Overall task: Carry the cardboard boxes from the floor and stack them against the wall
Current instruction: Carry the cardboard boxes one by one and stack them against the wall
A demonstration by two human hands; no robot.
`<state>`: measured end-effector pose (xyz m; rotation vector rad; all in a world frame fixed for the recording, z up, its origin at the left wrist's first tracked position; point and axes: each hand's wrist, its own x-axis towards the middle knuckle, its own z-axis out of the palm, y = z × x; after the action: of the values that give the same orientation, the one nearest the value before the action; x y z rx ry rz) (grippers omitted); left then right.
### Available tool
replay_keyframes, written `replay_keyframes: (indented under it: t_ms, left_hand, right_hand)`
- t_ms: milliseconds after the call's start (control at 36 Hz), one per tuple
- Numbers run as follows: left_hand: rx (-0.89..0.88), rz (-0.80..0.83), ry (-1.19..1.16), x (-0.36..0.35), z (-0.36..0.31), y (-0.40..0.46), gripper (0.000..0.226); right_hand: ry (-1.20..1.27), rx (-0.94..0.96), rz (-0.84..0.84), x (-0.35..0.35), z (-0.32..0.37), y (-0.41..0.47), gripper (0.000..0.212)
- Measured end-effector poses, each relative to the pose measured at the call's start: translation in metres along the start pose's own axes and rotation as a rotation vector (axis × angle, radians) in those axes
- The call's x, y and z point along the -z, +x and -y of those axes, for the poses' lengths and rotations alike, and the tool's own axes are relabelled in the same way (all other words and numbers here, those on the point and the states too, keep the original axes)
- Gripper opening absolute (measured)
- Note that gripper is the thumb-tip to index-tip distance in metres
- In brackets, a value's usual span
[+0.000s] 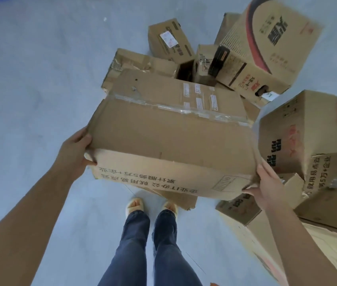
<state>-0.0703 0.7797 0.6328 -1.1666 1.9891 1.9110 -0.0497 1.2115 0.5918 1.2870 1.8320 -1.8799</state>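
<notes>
Both hands are on one big box (171, 141), held up off the floor (29, 79) right over the person's feet (134, 205). The left hand (74, 151) is clamped on the box's left end, thumb over the top edge and fingers wrapped under the corner. The right hand (266, 186) has the bottom right corner, fingers curled around the edge. The box is tilted a bit, taped seam (180, 109) across the top, a few white labels (200, 96) on the far flap, black print along the near side.

The rest of the boxes are still in a messy pile (184, 65) on the floor behind and to the right of the held one. A tall printed box (266, 44) leans at the far right, a small box (169, 41) with a sticker sits at the far end, and more printed boxes (307, 141) are heaped at the right edge, some torn open. Jeans (136, 244) and tan slippers show below. Can't see any wall from here.
</notes>
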Motion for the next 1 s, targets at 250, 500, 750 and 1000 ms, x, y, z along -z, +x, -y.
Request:
replay_keyframes:
  t_ms: [250, 500, 750, 1000]
  left_hand:
    - [0.027, -0.226, -0.161, 0.133, 0.038, -0.095, 0.037]
    - [0.058, -0.465, -0.330, 0.282, 0.099, -0.188, 0.035]
    - [0.022, -0.677, -0.499, 0.437, 0.180, -0.288, 0.032]
    - [0.000, -0.950, -0.692, 0.549, 0.258, -0.390, 0.026]
  right_hand:
    - [-0.134, 0.086, 0.172, -0.062, 0.005, -0.092, 0.043]
    - [-0.375, 0.225, 0.429, -0.170, -0.018, -0.181, 0.039]
    - [-0.421, 0.261, 0.703, -0.287, -0.085, -0.323, 0.039]
    - [-0.536, 0.345, 1.024, -0.391, -0.160, -0.464, 0.030]
